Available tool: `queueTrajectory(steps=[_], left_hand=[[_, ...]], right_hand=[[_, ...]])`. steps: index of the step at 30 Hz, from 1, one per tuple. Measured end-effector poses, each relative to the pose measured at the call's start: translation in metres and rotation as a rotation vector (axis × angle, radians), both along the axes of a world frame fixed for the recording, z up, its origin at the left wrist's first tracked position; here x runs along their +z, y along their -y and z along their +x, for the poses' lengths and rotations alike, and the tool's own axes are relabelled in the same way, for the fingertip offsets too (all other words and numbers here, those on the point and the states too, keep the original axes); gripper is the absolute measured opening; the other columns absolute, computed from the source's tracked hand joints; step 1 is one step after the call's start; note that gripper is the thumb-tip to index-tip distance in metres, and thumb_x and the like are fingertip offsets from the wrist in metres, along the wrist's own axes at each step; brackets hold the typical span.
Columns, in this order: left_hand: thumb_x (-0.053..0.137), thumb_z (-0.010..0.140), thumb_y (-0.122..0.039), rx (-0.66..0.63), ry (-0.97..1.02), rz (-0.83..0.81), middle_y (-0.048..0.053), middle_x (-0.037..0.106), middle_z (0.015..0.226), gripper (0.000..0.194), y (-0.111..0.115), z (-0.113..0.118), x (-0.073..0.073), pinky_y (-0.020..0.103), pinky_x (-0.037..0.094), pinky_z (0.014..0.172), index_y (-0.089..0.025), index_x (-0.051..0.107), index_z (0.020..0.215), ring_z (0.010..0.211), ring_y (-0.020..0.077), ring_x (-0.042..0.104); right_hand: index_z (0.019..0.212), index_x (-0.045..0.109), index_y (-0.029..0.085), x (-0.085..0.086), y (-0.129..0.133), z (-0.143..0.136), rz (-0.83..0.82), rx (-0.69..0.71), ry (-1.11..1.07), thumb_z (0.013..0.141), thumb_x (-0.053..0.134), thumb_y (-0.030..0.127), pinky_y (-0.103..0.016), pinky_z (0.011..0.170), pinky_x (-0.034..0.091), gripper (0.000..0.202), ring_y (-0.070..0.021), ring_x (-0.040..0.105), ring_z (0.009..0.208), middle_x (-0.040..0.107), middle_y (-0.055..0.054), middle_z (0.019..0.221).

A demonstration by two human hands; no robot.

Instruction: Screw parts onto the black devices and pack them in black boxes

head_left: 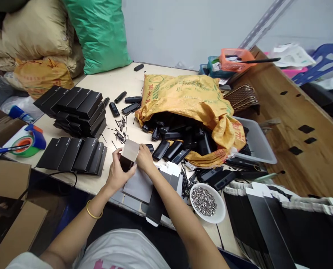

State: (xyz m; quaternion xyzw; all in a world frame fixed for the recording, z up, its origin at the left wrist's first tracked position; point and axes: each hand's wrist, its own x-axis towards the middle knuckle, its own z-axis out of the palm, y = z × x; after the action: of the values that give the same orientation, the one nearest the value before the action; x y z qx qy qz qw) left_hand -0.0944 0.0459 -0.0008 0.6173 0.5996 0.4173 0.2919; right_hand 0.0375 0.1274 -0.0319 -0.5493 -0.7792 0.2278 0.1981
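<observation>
My left hand (118,172) is closed around a small black carton (126,163), whose pale inner flap stands up at the top. My right hand (144,158) is at the carton's right side, its fingers mostly hidden behind the flap. Beneath the hands lie flat grey and black carton blanks (140,184). To the left is a row of finished black boxes (71,156), with a taller stack of boxes (75,108) behind it. Black handheld devices (172,149) spill from a yellow woven sack (183,91) just beyond my right hand.
Thin black sticks (121,130) lie scattered beyond the hands. At the right are a white bowl of small metal parts (208,201), a grey plastic bin (260,144) and piled black carton blanks (256,220). A tape roll (22,145) sits far left; a green sack (99,35) stands behind.
</observation>
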Motion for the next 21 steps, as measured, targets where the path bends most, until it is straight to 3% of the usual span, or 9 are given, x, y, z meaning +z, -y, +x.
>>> queueTrajectory(steps=[2, 4, 7, 9, 11, 14, 18, 21], left_hand=[[0.065, 0.071, -0.033, 0.011, -0.118, -0.132, 0.011, 0.058, 0.111, 0.062, -0.005, -0.009, 0.0, 0.039, 0.048, 0.086, -0.019, 0.035, 0.124, 0.103, 0.0261, 0.059], [0.064, 0.071, -0.033, -0.022, -0.212, -0.197, 0.013, 0.055, 0.118, 0.058, -0.009, -0.014, -0.003, 0.041, 0.045, 0.091, -0.019, 0.04, 0.122, 0.111, 0.0286, 0.055], [0.063, 0.071, -0.032, -0.028, -0.255, -0.243, 0.013, 0.054, 0.12, 0.057, -0.014, -0.014, -0.009, 0.042, 0.043, 0.093, -0.018, 0.042, 0.123, 0.113, 0.0291, 0.053], [0.064, 0.07, -0.028, -0.047, -0.23, -0.209, 0.012, 0.055, 0.12, 0.059, -0.017, -0.009, -0.01, 0.041, 0.044, 0.094, -0.02, 0.042, 0.124, 0.112, 0.0276, 0.054], [0.064, 0.068, -0.023, -0.041, -0.2, -0.145, 0.011, 0.054, 0.122, 0.062, -0.02, -0.006, -0.009, 0.04, 0.044, 0.095, -0.021, 0.041, 0.126, 0.112, 0.0268, 0.054], [0.064, 0.069, -0.025, 0.034, -0.19, -0.076, 0.014, 0.053, 0.125, 0.065, -0.022, -0.009, -0.006, 0.042, 0.043, 0.097, -0.018, 0.038, 0.128, 0.116, 0.0282, 0.052], [0.063, 0.071, -0.029, 0.045, -0.221, -0.078, 0.015, 0.053, 0.127, 0.067, -0.02, -0.024, -0.004, 0.043, 0.043, 0.097, -0.017, 0.036, 0.131, 0.117, 0.0292, 0.051], [0.064, 0.068, -0.023, 0.073, -0.231, -0.084, 0.014, 0.054, 0.126, 0.068, -0.015, -0.029, -0.004, 0.042, 0.042, 0.097, -0.017, 0.037, 0.13, 0.116, 0.0288, 0.053]], right_hand=[[0.101, 0.058, 0.013, 0.003, -0.02, 0.004, 0.0, -0.012, -0.005, 0.08, 0.045, 0.009, -0.04, 0.097, 0.036, 0.025, -0.0253, 0.052, 0.105, 0.063, -0.015, 0.103], [0.115, 0.051, 0.013, 0.012, -0.031, 0.016, 0.033, -0.086, -0.095, 0.078, 0.046, 0.008, -0.04, 0.097, 0.037, 0.037, -0.0244, 0.051, 0.108, 0.06, -0.015, 0.11], [0.135, 0.028, 0.021, 0.031, -0.024, 0.033, 0.104, -0.247, -0.556, 0.082, 0.048, 0.02, -0.037, 0.094, 0.041, 0.056, -0.0208, 0.051, 0.109, 0.053, -0.01, 0.119], [0.132, 0.03, 0.027, 0.042, -0.012, 0.034, 0.066, -0.274, -0.875, 0.081, 0.055, 0.032, -0.035, 0.089, 0.045, 0.058, -0.0194, 0.054, 0.102, 0.053, -0.006, 0.114], [0.123, 0.041, 0.027, 0.049, -0.003, 0.028, -0.036, -0.209, -0.998, 0.076, 0.062, 0.039, -0.032, 0.085, 0.047, 0.053, -0.0181, 0.055, 0.094, 0.054, -0.003, 0.107], [0.109, 0.051, 0.026, 0.052, 0.0, 0.013, -0.124, -0.097, -1.0, 0.074, 0.065, 0.042, -0.03, 0.08, 0.047, 0.041, -0.0167, 0.055, 0.088, 0.056, -0.002, 0.098], [0.109, 0.053, 0.026, 0.056, -0.003, -0.006, 0.034, -0.07, -0.904, 0.076, 0.064, 0.038, -0.029, 0.078, 0.047, 0.037, -0.0158, 0.056, 0.084, 0.058, -0.002, 0.098], [0.102, 0.061, 0.023, 0.057, -0.006, -0.015, -0.047, 0.17, -0.765, 0.082, 0.057, 0.04, -0.03, 0.08, 0.046, 0.026, -0.0165, 0.058, 0.085, 0.062, -0.002, 0.094]])
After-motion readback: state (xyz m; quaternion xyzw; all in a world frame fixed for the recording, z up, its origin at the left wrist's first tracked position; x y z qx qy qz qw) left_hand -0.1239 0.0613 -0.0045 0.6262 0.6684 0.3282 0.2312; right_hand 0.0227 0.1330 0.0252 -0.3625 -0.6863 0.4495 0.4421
